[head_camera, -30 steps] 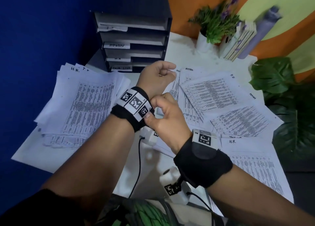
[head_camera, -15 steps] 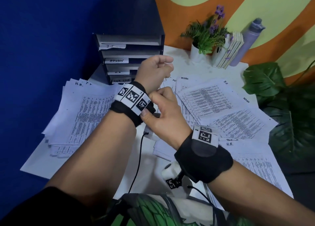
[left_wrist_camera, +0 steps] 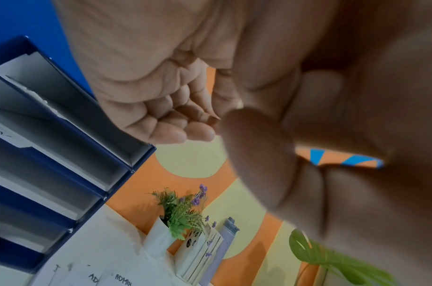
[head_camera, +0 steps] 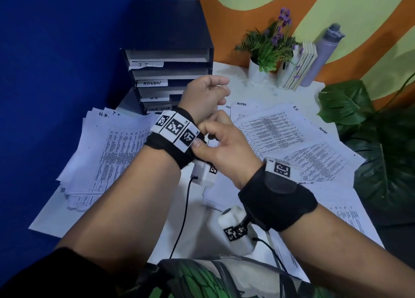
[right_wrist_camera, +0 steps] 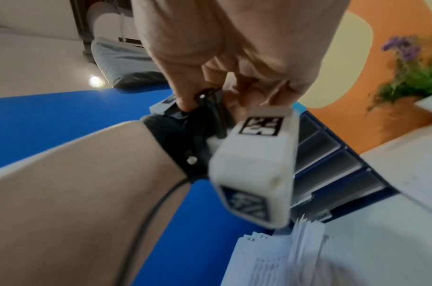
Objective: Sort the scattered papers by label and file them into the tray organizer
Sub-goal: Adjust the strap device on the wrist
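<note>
Many loose papers [head_camera: 125,149] lie spread over the white counter [head_camera: 265,93]: white sheets printed with dense tables of small text, each bearing a handwritten label near its top edge, among them "H.R.", "I.T." and "ADMIN". One thick, fanned stack sits to the left beside the blue wall, and overlapping sheets [head_camera: 280,131] cover the right side. The tray organizer [head_camera: 170,57] stands at the back left of the counter, a dark box of stacked slots whose white tags read "I.T.", "ADMIN", "H.R." and a fourth, partly hidden one.

Above the papers, the left hand [head_camera: 204,95] hangs with its fingers loosely curled, holding nothing. The right hand [head_camera: 224,145] pinches the black wrist strap [head_camera: 179,154] on the left wrist, thumb and fingers closed on the band next to its white marker blocks.

At the back right stand a potted plant [head_camera: 267,48], a few books [head_camera: 296,66] and a grey bottle [head_camera: 321,55].
</note>
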Motion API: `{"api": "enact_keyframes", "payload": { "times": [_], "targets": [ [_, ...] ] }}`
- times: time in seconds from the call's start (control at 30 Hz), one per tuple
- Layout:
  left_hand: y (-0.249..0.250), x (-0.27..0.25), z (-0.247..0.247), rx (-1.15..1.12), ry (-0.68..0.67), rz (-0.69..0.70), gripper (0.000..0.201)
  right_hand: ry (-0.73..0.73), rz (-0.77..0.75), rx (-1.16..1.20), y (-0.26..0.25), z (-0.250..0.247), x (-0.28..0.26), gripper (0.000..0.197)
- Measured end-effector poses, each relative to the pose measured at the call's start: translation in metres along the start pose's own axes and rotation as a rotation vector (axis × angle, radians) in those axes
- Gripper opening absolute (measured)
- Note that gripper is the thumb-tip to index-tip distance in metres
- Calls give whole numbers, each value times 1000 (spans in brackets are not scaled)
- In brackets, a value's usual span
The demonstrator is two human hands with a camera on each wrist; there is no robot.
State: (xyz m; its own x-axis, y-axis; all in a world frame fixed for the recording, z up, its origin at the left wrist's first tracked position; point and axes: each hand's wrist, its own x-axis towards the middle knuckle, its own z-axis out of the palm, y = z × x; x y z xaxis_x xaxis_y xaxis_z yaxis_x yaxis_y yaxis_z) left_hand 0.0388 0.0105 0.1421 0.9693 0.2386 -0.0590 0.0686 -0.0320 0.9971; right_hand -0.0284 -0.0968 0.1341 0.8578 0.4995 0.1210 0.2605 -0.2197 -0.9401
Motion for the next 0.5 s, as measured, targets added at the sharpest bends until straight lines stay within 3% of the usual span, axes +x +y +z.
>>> {"api": "enact_keyframes", "payload": {
  "times": [0.17,0.37,0.5],
  "targets": [
    [1,0,1,31,-14,-5,15,72,61,32,-1,7,-2,4],
    [2,2,-1,15,-18,-17,16,-67,-31,-89,1,1,-3,24],
    [2,3,5,22,-17,15,16,54,-59,-125,5,4,0,22]
  ]
}}
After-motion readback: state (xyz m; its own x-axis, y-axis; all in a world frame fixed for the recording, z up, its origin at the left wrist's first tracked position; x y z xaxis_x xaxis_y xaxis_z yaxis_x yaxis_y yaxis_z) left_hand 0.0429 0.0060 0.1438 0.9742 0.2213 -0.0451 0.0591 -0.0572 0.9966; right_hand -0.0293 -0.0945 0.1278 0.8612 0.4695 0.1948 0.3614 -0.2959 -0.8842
